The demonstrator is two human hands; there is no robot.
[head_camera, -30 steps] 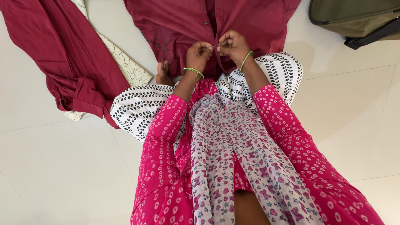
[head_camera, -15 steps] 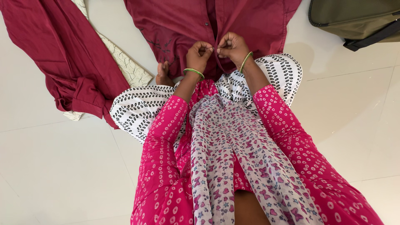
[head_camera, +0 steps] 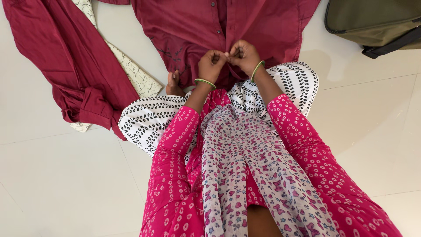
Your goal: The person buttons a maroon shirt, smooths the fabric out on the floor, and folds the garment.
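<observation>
A dark red button-up shirt (head_camera: 184, 26) lies spread on the pale tiled floor ahead of my knees. My left hand (head_camera: 211, 63) and my right hand (head_camera: 242, 56) meet at the shirt's front placket near its lower hem. Both pinch the fabric edges together, fingertips almost touching. Each wrist wears a green bangle. One long sleeve (head_camera: 66, 61) of the shirt trails away to the left, its cuff folded over. Small dark buttons run up the placket above my hands.
A cream patterned cloth (head_camera: 133, 74) lies under the sleeve at the left. An olive-green bag (head_camera: 372, 19) sits at the top right. My pink dotted sleeves, a butterfly-print scarf and black-and-white patterned trousers fill the lower middle. My bare foot (head_camera: 174, 84) peeks out left of my hands.
My hands have drawn closer together on the placket and sit slightly lower in view. The whole scene has shifted down a little as my head moved.
</observation>
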